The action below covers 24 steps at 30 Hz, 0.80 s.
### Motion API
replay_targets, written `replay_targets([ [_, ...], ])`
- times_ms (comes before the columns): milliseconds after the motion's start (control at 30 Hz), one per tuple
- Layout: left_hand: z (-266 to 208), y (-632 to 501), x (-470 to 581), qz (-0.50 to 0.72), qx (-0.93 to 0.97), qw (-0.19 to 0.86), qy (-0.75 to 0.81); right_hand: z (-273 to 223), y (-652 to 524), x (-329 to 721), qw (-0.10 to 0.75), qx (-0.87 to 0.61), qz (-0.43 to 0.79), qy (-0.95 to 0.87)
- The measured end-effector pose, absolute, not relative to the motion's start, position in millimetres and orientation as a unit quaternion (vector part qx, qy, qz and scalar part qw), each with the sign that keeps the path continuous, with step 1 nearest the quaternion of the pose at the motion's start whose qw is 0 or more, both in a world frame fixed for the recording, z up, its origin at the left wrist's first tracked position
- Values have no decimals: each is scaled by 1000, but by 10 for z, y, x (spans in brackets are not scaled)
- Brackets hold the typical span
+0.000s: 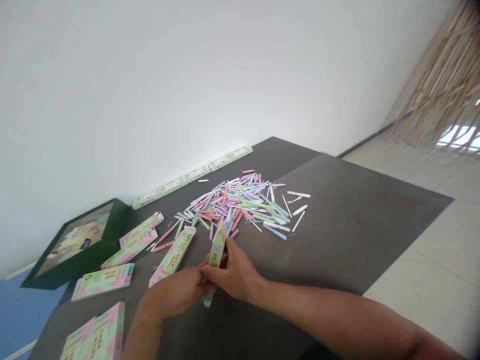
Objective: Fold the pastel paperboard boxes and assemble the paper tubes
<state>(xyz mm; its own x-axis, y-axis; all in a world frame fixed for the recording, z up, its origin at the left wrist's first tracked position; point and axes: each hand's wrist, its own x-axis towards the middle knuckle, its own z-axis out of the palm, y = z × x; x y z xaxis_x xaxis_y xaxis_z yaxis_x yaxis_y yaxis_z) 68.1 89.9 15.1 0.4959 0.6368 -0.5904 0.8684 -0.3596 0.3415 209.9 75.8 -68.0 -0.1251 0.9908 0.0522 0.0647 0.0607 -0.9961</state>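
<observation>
Both my hands hold one slim pastel cardboard box [217, 249], its narrow green side with a printed code facing up. My left hand [187, 290] grips its lower left side, fingers closed round it. From the right, my right hand [238, 270] clasps the same box, thumb across its lower part. The box's far end, which looks like a raised flap, reaches the edge of a heap of pastel pens [240, 200], with caps or thin sticks among them. Another pink and green box [174, 255] lies left of my hands. Whether the held box has anything inside is hidden.
A row of green-white boxes [174, 184] lies along the wall. More pink-green boxes [105, 281] lie at the left, with a stack [95, 335] at the near left. A dark green box [118, 220] holding a packaged item stands at the left edge of the dark table [348, 225].
</observation>
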Motion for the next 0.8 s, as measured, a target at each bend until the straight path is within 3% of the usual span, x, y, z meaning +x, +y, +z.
replay_targets([
  [367, 529, 731, 620, -153, 797, 283, 511, -576, 746, 2164, 370, -528, 353, -678],
  [567, 501, 462, 479, -135, 789, 194, 567, -517, 814, 2232, 386, -548, 255, -696],
  [800, 580, 379, 559, -131, 790, 199, 566, -571, 799, 2226, 396, -514, 259, -715],
])
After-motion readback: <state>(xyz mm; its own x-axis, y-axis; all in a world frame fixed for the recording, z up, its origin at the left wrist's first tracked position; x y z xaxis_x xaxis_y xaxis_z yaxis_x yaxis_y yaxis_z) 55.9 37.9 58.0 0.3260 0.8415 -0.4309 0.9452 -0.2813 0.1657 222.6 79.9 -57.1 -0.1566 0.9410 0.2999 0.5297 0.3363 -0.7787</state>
